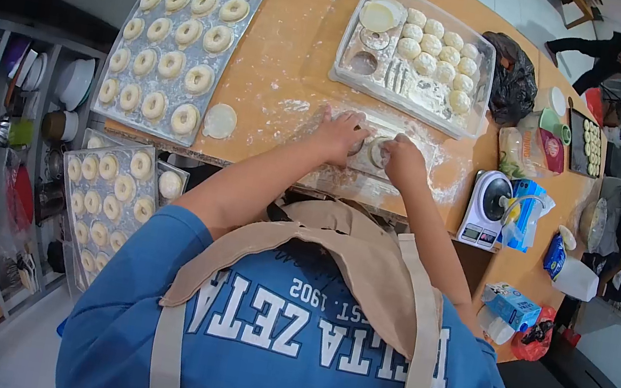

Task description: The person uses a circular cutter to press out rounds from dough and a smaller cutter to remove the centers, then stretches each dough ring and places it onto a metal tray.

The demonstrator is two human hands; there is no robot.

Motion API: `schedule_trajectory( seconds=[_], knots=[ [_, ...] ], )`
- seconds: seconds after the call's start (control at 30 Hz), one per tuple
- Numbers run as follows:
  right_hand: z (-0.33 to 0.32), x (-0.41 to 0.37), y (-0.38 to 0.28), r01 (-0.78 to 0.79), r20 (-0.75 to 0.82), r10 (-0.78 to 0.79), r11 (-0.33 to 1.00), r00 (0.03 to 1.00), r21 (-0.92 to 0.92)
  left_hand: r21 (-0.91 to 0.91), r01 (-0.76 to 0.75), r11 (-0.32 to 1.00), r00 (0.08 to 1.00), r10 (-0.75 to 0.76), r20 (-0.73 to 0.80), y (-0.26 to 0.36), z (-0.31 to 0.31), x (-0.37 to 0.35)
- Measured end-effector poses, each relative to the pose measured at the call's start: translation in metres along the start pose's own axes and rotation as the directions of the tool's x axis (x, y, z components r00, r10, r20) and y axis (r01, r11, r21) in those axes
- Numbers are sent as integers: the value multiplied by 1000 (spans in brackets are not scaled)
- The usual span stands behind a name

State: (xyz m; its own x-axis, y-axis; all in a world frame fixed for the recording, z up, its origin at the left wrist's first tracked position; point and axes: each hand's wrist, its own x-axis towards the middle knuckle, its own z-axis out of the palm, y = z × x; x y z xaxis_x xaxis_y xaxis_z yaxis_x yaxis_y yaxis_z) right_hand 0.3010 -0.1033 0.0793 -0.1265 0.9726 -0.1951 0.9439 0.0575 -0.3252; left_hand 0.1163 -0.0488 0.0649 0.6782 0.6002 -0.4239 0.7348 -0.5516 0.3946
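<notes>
On the floured wooden surface (296, 42), the clear bin (402, 109) of dough balls sits beyond both hands. Nearer the person than the bin, the left hand (339, 137) lies palm down, fingers spread. The right hand (403, 163), fingers curled, pinches the edge of a small round piece (377, 153).

Tray (226, 38) left of plastic container (340, 74)

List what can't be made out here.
All in the head view:
- Whatever lies under the left hand: covered by the hand.
- Right hand, exact fingertip contact: hidden by its own fingers.
- Black plastic bag, contents: hidden by the plastic.
- Kitchen scale, reading: too small.
- Lower tray, near corner: behind the blue sleeve.
</notes>
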Motion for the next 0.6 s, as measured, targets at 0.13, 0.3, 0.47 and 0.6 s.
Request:
schedule_trajectory(
  seconds=[0.13, 0.3, 0.47, 0.6],
  knots=[
    [-9, 1, -11, -6, 39, 6, 1000, 999, -5, 21, 1, 1000, 1000, -1, 2, -1, 1, 3],
    [-1, 2, -12, -26, 45, 28, 998, 999, -48, 15, 3, 1000, 1000, -2, -27, -3, 7, 5],
    [4, 3, -5, -15, 46, 15, 1000, 999, -3, 7, -4, 1000, 1000, 5, -21, -3, 5, 4],
    [3, 3, 12, 62, -29, -60, 994, 998, 87, 14, 1, 1000, 1000, -1, -16, -1, 3, 2]
  ],
)
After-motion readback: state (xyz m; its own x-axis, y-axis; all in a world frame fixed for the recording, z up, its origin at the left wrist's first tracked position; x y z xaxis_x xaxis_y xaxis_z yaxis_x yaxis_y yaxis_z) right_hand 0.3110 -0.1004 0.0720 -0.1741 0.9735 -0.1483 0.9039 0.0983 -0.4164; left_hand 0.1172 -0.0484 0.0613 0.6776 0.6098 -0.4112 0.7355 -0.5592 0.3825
